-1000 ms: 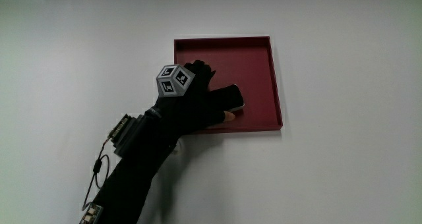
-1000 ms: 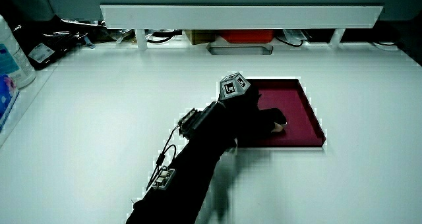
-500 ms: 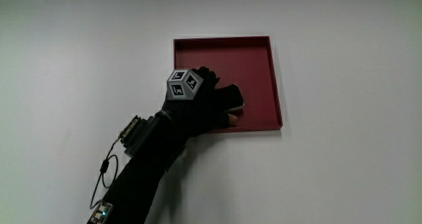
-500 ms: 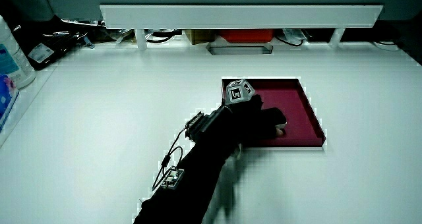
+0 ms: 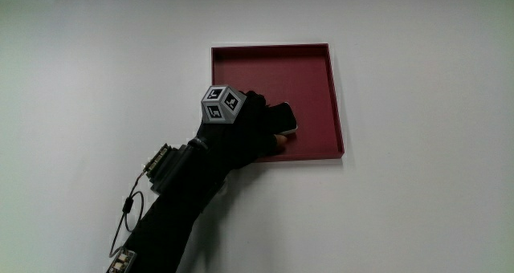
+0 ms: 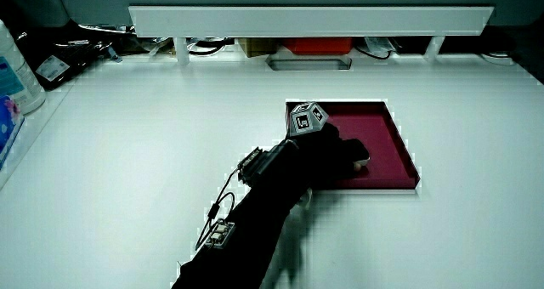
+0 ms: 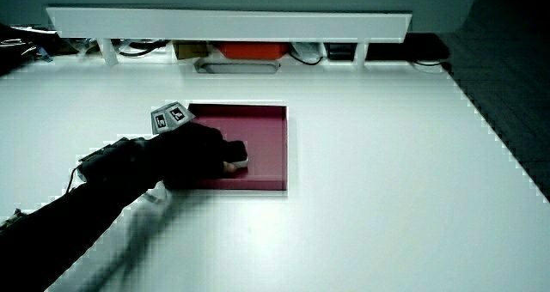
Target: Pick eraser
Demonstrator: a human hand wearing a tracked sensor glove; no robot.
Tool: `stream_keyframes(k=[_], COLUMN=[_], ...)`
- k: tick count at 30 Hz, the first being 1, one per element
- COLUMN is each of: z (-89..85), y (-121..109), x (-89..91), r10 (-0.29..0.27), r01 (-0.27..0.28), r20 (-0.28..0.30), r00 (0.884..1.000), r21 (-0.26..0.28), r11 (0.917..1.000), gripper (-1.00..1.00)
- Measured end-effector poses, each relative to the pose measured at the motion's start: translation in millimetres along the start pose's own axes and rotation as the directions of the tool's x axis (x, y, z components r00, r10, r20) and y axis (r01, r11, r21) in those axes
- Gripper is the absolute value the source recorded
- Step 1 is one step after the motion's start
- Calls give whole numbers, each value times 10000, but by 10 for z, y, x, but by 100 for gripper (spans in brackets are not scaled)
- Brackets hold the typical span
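A dark eraser (image 5: 286,117) with a pale edge lies in the shallow dark-red tray (image 5: 309,71), near the tray's rim closest to the person. The gloved hand (image 5: 250,131) rests over it, fingers curled across its top and the thumb tip against its nearer side. Most of the eraser is hidden under the glove. The patterned cube (image 5: 222,104) sits on the hand's back. In both side views the hand (image 6: 330,152) (image 7: 199,154) covers the nearer part of the tray (image 6: 384,126) (image 7: 260,122), and only the eraser's end (image 6: 361,159) (image 7: 238,153) shows.
The forearm (image 5: 173,205), with a small box and wires on it, reaches in from the person's edge of the white table. A low white partition (image 6: 310,20) has small items and a grey dish (image 6: 309,63) under it. A bottle (image 6: 15,66) stands at the table's edge.
The hand has slid farther onto the tray and its fingers have closed down over the eraser. The eraser and tray have not moved.
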Motion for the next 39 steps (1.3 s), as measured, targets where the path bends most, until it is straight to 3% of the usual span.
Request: stream_keyframes(k=[10,17,22,31,34,37,38,39], z=[3,62,237,598,702,804,824,784], y=[-2,-24,-111,-449,-580,-730,-776,-767], x=[15,10,61,161,167,220,227,160], r10=[-157,-255,-442,-1061,-1429,-1485,-1556,-1444], r01=[157,256,449,1106,1504,1570,1634,1438], r20=[-42,-49,-141,-546,-732,-795,-720,-2], r00=[9999,9997,9989,9929,9870,9857,9852,9895], r21=[100,279,535,858,1113,1139,1198,950], r11=[9998,9993,9976,9902,9823,9810,9793,9850], gripper=[100,100,100,100,100,100,100,100])
